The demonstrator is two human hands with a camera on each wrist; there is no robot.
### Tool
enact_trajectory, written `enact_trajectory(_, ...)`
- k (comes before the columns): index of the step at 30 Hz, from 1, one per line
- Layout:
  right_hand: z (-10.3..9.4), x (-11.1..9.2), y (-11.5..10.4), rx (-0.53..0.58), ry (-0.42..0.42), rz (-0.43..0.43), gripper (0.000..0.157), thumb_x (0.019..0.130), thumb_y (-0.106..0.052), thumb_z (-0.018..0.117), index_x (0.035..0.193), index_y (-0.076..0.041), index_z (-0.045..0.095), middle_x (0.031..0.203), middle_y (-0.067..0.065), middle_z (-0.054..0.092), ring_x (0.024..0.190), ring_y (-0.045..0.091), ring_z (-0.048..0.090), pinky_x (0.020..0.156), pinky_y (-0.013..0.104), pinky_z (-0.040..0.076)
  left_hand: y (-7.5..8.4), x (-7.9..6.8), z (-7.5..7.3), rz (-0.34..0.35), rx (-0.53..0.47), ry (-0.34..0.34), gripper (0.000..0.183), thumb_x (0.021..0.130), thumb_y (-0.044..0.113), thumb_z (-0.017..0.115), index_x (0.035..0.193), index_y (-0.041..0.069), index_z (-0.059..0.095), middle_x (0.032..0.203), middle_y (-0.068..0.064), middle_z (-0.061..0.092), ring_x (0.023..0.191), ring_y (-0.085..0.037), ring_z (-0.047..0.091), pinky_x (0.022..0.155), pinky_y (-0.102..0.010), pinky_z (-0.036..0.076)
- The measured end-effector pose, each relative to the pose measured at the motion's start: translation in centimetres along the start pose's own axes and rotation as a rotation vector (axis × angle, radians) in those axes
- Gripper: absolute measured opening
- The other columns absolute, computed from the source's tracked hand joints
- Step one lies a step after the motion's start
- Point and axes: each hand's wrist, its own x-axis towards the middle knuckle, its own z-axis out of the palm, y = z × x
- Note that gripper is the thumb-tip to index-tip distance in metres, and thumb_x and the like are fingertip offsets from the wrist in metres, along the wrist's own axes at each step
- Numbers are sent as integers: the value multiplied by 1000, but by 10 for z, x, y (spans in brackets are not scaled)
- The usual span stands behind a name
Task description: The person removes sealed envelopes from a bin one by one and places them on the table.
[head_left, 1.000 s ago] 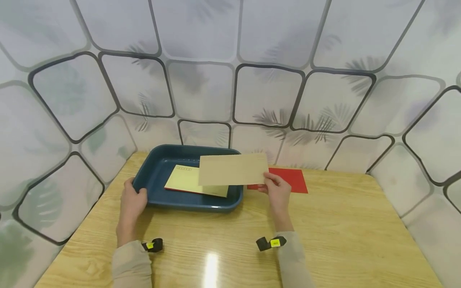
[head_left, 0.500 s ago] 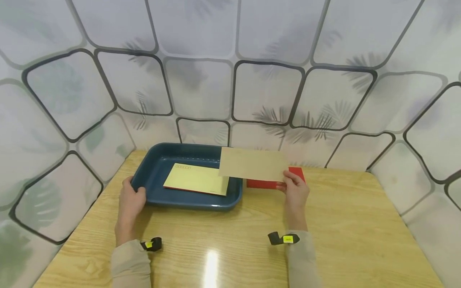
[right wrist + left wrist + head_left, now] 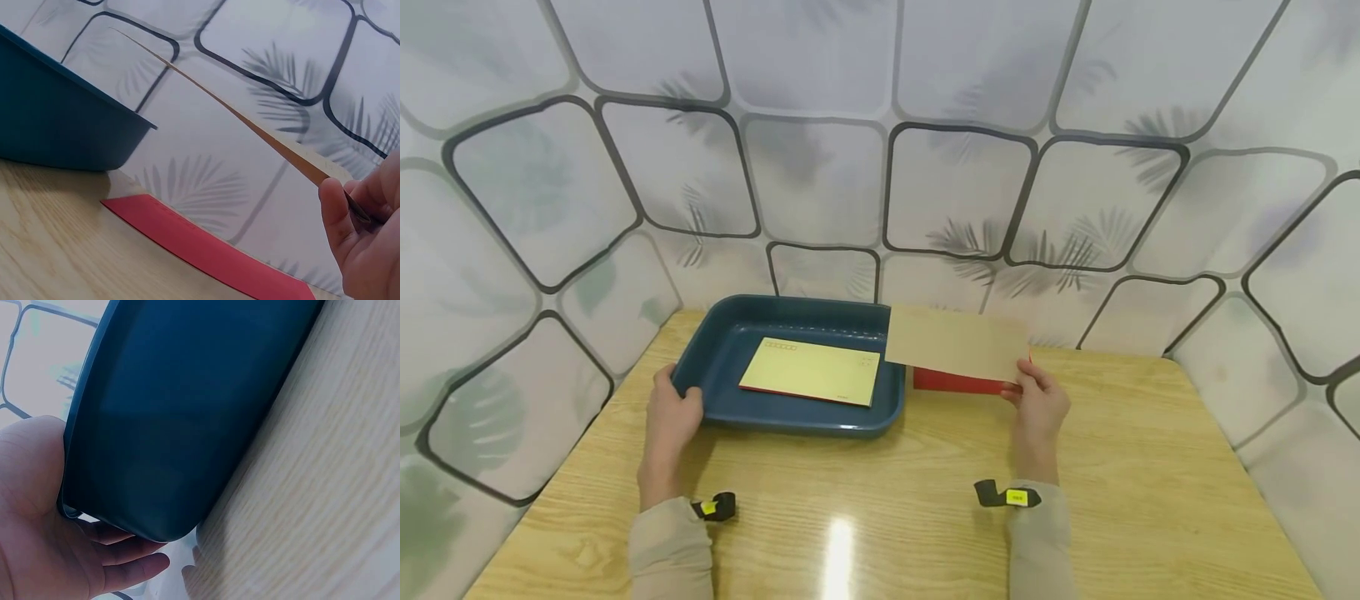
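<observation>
My left hand grips the left front corner of a dark blue tray, thumb over the rim and fingers under the outside wall, as the left wrist view shows. In the tray lies a pale yellow envelope with a row of small boxes printed on it and a red edge showing beneath. My right hand pinches a tan envelope at its lower right corner. That envelope is held up in the air, seen edge-on from the right wrist. Under it a red envelope lies on the table, partly hidden.
The wooden table runs back to a wall covering with dark outlined shapes and leaf prints. The tray's right wall stands just left of the red envelope. A bright light reflection shows near the table's front.
My right hand has carried the tan envelope rightward, from over the tray to above the red envelope. The yellow envelope in the tray is now uncovered. My left hand keeps its grip on the tray.
</observation>
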Motion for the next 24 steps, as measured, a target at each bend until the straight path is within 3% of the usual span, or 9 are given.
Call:
enact_trajectory(10,-25,11,-3,1,108,1,19,95,6,52,105,6,69,100,9,58,54,9,64,51,19,53,-2,3,1,-10,-6,-11,65,97,11,36,154,-6,13,149,-39,30,136,-51,34,110,-61,29)
enact_trajectory(17,-37,16,-4,-101,159,42,24,94,7,51,110,5,68,102,6,60,54,7,63,52,18,53,-3,3,1,-11,-1,-9,64,97,12,36,154,-5,13,150,-38,29,137,-51,33,110,-61,29)
enact_trajectory(24,-42,20,-1,-255,133,42,29,93,9,48,116,9,65,110,6,60,56,5,63,54,16,52,-2,3,1,-18,-11,-12,65,97,13,35,155,-4,11,153,-37,26,139,-50,30,111,-61,27)
